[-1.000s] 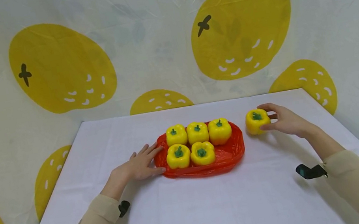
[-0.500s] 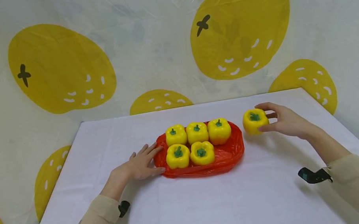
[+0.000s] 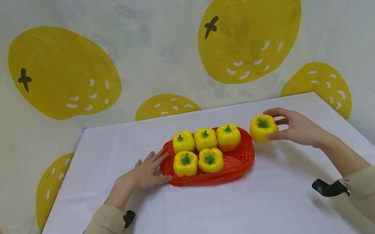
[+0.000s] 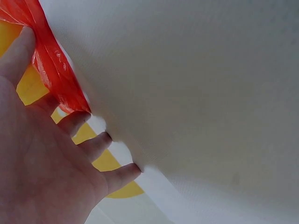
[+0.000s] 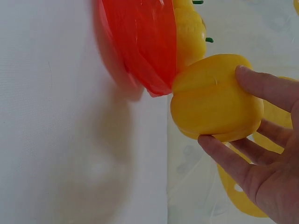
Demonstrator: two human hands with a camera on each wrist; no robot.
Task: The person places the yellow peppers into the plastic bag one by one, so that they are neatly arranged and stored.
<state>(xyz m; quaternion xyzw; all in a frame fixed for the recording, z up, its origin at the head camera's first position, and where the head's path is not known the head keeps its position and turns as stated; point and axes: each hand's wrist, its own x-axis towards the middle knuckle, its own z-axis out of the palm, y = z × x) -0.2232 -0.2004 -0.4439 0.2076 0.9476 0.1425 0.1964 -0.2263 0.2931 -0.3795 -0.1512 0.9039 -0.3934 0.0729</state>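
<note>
A yellow bell pepper (image 3: pixel 263 128) with a green stem is held by my right hand (image 3: pixel 298 126), thumb on its near side and fingers behind. In the right wrist view the held bell pepper (image 5: pixel 217 100) hangs above the table, beside the red plastic bag (image 5: pixel 140 42). Several more yellow bell peppers (image 3: pixel 210 160) stand stem up in two rows inside the opened red plastic bag (image 3: pixel 235 163). My left hand (image 3: pixel 148 172) lies with spread, straight fingers against the bag's left edge. The left wrist view has its thumb and fingertips touching the red plastic (image 4: pixel 58 70).
A white cloth covers the table (image 3: pixel 206 222), whose far edge meets a pale curtain (image 3: pixel 154 35) printed with large yellow fruit. A black strap end (image 3: pixel 329 187) sticks out from the right sleeve, and another (image 3: pixel 129 218) from the left.
My right hand has carried the bell pepper slightly left, closer to the bag's right edge, and the pepper looks a little higher. The left hand and the bagged peppers stay put.
</note>
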